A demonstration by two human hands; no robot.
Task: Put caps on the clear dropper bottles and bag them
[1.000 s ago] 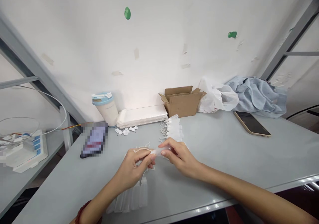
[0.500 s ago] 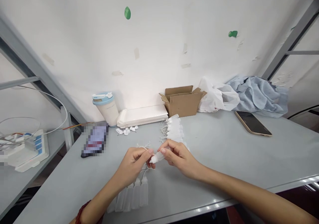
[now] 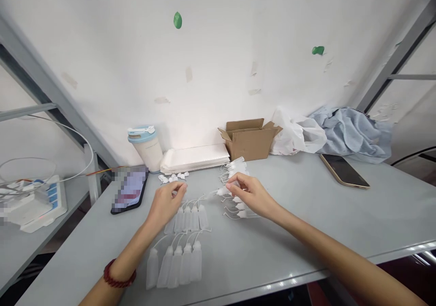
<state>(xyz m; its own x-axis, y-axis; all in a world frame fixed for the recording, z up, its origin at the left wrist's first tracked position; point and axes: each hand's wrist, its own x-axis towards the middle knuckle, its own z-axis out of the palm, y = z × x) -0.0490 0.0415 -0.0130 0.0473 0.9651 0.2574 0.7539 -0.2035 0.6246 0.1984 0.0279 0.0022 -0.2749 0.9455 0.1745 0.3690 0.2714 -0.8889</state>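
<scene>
My right hand (image 3: 250, 192) pinches a small translucent dropper bottle (image 3: 223, 191) between thumb and fingertips, its narrow tip pointing left. Beneath and behind it lies a column of similar bottles (image 3: 245, 213) with thin white cords or tubes at their necks. My left hand (image 3: 168, 204) hovers left of it, fingers curled and thumb against them; whatever they hold, if anything, is hidden. Just beyond the left hand rest several small white caps (image 3: 173, 178). Two rows of bottles lie closer to me: an upper row (image 3: 186, 219), partly behind the left hand, and a lower row (image 3: 175, 265).
Along the wall stand a cup with a blue lid (image 3: 147, 149), a stack of white sleeves (image 3: 195, 158), an open cardboard box (image 3: 250, 140), a white plastic bag (image 3: 296, 135) and blue cloth (image 3: 354, 133). Phones lie left (image 3: 131, 192) and right (image 3: 344, 170). A power strip (image 3: 44, 206) is far left.
My hands were together around one bottle; they have now parted. The left went left and away from me, uncovering the upper row. My right hand holds a bottle over the right column.
</scene>
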